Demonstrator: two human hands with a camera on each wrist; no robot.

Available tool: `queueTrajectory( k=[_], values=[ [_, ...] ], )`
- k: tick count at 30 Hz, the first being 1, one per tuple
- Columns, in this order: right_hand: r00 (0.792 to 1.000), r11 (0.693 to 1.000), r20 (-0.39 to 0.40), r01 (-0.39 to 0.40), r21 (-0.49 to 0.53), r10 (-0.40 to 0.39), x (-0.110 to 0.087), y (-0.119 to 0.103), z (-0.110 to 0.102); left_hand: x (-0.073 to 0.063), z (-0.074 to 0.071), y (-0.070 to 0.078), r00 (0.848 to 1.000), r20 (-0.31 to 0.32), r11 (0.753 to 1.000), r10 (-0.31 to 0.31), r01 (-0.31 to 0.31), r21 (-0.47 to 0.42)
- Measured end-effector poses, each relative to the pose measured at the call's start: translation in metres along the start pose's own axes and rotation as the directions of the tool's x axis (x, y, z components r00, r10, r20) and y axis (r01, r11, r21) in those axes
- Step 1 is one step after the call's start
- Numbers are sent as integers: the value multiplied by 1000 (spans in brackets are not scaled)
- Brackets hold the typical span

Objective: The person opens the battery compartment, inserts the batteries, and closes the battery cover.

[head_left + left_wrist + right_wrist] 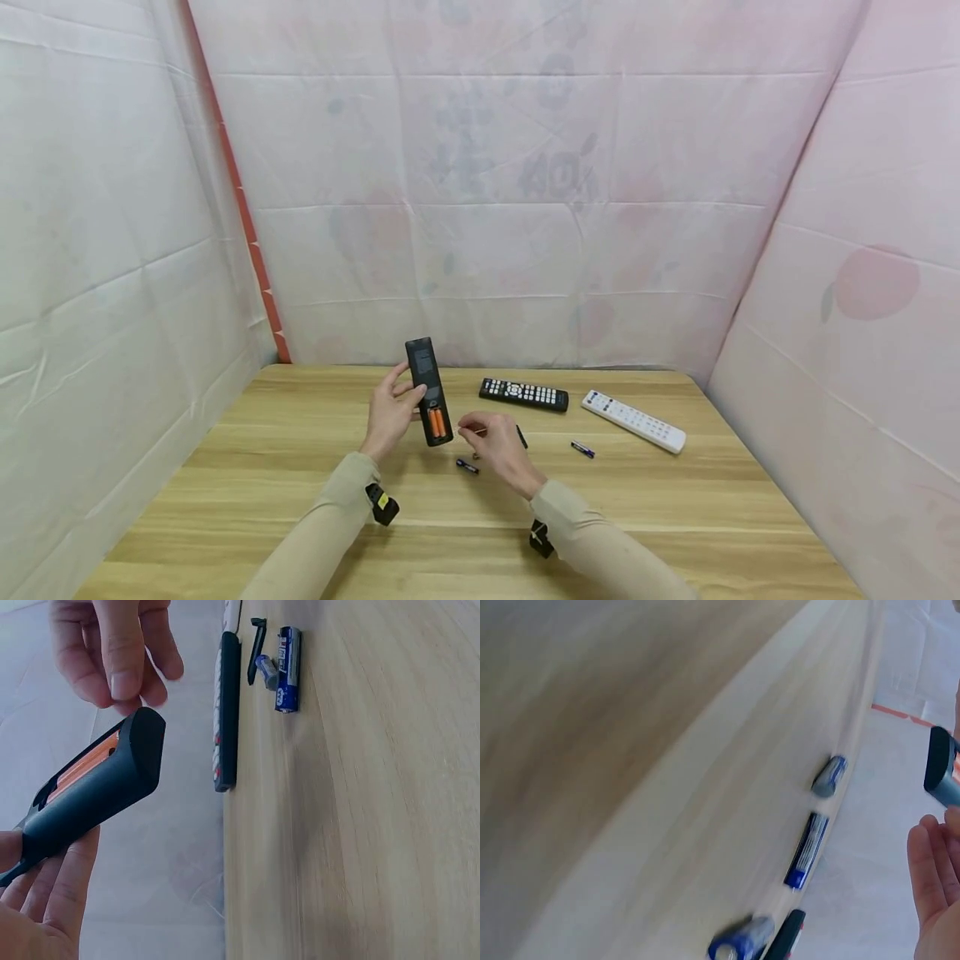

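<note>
My left hand [388, 414] grips a black remote [424, 375], its back turned toward me and its battery compartment uncovered. Two orange batteries [437, 422] lie side by side in that compartment. Just off the remote's lower end is my right hand [495, 442], fingers loosely bent; the left wrist view shows nothing between them. Below the hands, a blue battery [467, 467] lies on the table, and another blue battery [582, 450] lies to the right. A small black cover-like piece [257, 651] rests near the batteries, partly hidden behind my right hand in the head view.
On the wooden table [247, 500], a black remote with white buttons [525, 394] lies toward the back. Right of it is a white remote [633, 421]. Pale hanging sheets [480, 250] enclose the table at the back and both sides.
</note>
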State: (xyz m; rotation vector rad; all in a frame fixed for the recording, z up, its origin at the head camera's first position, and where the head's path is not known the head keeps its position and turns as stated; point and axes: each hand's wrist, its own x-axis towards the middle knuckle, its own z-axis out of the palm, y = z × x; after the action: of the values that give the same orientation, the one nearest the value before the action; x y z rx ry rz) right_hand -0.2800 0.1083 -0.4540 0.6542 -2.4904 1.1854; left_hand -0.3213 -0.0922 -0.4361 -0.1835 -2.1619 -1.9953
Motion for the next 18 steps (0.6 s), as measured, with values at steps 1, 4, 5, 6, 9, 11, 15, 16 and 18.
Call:
queueTrajectory(
  k=[1, 4, 5, 6, 9, 11, 15, 16, 18],
  values=[
    [1000, 1000, -2, 10, -17, -10, 0, 2, -2, 0, 0, 0, 1000, -2, 1000, -4, 4, 3],
    [999, 996, -2, 33, -78, -33, 1, 6, -8, 0, -2, 0, 1000, 5, 1000, -1, 1, 17],
    [999, 995, 0, 36, -94, -37, 1, 8, -11, -1, -2, 0, 1000, 9, 1000, 3, -3, 22],
    [999, 994, 0, 32, -106, -32, 1, 10, -13, -1, -2, -1, 1000, 13, 999, 10, -11, 30],
    [1000, 993, -2, 15, -121, -15, 1, 16, -21, -2, -4, -2, 999, 21, 998, 29, -31, 54],
    [1000, 992, -4, 1, -123, -1, 0, 21, -25, -3, -4, -3, 999, 24, 997, 39, -41, 66],
    [1000, 987, -8, 4, -158, -6, -2, 31, -35, -4, -6, -6, 999, 27, 996, 46, -48, 80],
    [1000, 986, -9, 4, -169, -5, -2, 33, -38, -4, -7, -7, 999, 27, 996, 47, -49, 81],
    [1000, 980, -6, 4, -201, -6, -3, 36, -43, -4, -8, -8, 999, 28, 995, 46, -48, 86]
  ],
)
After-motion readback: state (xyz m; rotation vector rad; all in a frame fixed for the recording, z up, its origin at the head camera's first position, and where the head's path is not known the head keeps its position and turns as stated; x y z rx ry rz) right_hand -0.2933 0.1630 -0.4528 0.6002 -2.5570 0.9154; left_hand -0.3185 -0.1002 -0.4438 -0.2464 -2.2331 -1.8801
